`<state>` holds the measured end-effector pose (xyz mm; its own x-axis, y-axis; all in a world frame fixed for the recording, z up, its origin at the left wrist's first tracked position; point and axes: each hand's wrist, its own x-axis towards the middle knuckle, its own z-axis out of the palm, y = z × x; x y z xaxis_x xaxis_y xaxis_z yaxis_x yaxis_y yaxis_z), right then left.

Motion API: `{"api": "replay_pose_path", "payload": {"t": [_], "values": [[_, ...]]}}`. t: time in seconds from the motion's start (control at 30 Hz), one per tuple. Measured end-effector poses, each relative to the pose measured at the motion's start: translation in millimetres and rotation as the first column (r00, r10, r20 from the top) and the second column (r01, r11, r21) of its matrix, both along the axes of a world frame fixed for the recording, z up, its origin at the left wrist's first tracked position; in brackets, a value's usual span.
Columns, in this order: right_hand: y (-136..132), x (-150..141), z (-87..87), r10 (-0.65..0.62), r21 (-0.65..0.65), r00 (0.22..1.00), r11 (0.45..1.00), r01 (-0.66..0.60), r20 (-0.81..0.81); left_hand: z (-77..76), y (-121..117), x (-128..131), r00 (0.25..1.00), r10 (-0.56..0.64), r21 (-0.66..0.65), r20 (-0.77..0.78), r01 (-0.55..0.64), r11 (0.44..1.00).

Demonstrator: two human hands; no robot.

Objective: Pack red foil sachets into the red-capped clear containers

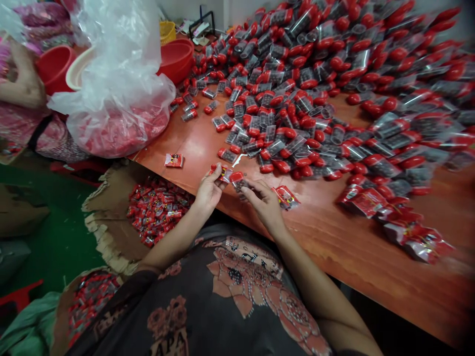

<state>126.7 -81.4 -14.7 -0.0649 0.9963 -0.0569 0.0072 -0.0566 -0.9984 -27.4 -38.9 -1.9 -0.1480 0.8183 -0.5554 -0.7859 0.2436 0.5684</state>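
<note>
Your left grip (210,192) is nearly closed, thumb against fingers, pinching a small red packet (224,174) at its left end. Your right grip (264,202) is drawn in just as narrow, with thumb and fingertips on the clear body of a red-ended tube (237,181); the exact finger contact there is partly hidden. Both things are held up in front of you, over the near edge of the surface (345,237), between your two hands.

The tube's red end points away from you and a little left, toward the packet, and its clear body runs back toward your right fingers. Its long axis slants from upper left to lower right. The packet's long axis lies roughly crosswise, its right end right beside the tube's red end; you cannot tell whether the two touch.

On the surface, one loose packet (174,160) lies flat beyond your left hand, its long side crosswise. Another packet (286,198) lies just right of your right hand, tilted down to the right. Ahead spreads a large heap of tubes (282,118), pointing every way. Below your left forearm, a cardboard box (111,217) holds many more packets.
</note>
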Motion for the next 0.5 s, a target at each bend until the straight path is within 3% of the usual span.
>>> {"api": "replay_pose_path", "payload": {"t": [0.5], "values": [[-0.5, 10.3, 13.4, 0.143, 0.086, 0.977, 0.984, -0.158, 0.159, 16.7, -8.2, 3.6, 0.972, -0.143, 0.173, -0.185, 0.176, 0.969]]}}
